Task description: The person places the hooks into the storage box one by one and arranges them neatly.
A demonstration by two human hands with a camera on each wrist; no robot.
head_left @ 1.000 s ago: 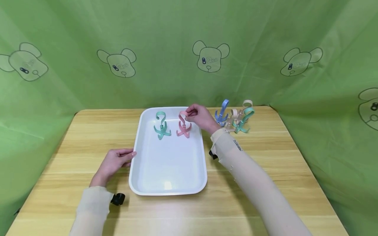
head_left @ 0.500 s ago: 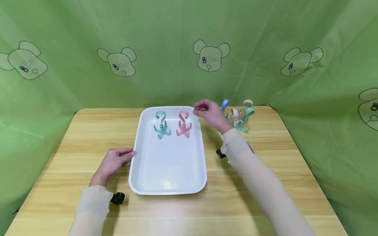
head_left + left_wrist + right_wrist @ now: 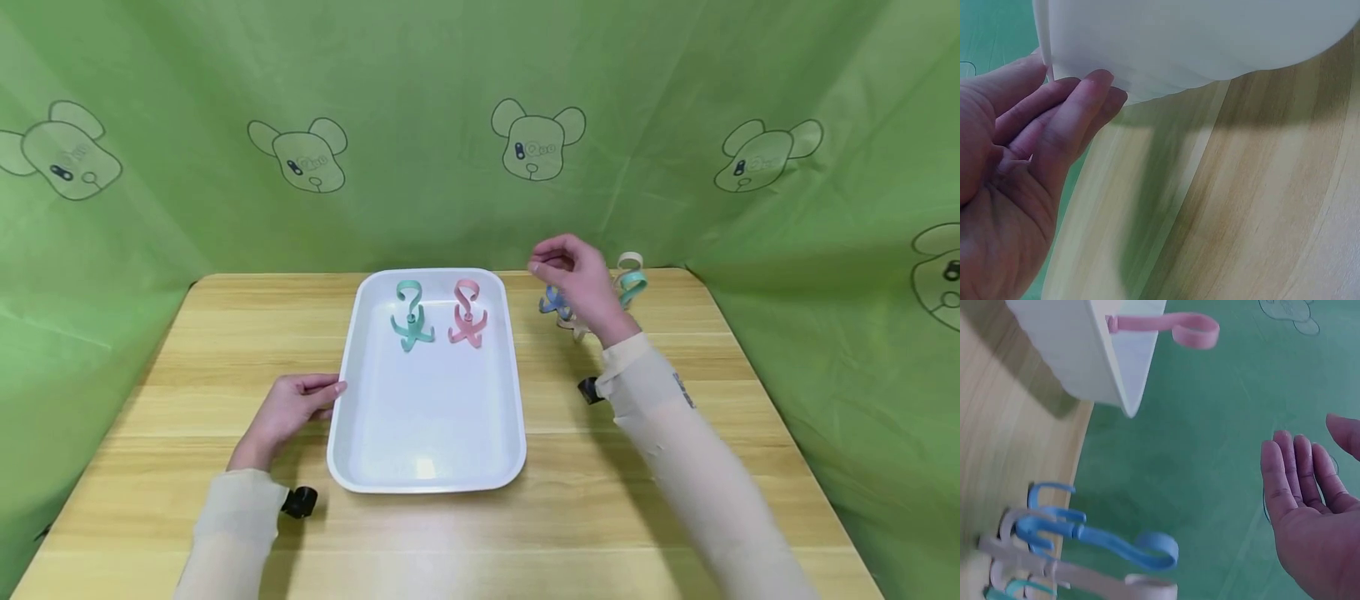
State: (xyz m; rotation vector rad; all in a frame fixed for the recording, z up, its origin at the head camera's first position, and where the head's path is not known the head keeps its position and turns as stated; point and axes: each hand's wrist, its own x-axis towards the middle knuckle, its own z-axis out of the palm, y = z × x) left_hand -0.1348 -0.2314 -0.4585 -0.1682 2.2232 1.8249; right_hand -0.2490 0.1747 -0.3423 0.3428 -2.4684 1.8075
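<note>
My left hand [image 3: 288,412] grips the left rim of a white tray [image 3: 427,487]; in the left wrist view its fingertips [image 3: 1097,78] lie against the tray's outer wall. Two claw hooks with curled tops stand in the tray's far half, a green hook [image 3: 412,329] on the left and a pink hook [image 3: 467,329] on the right. My right hand [image 3: 581,275] is raised to the right of the tray, holding nothing. Below it are a blue hook [image 3: 1110,537] and a beige hook [image 3: 1085,578], which it partly hides in the head view.
Another beige hook [image 3: 630,260] and a green hook [image 3: 633,283] stand in the same cluster at the table's back right. The wooden table [image 3: 637,517] ends at a green curtain [image 3: 420,125] behind and on both sides.
My right hand has let go of the pink hook and moved right, from over the tray to above the hook cluster. The pink hook stays standing in the tray. My left hand has not moved.
</note>
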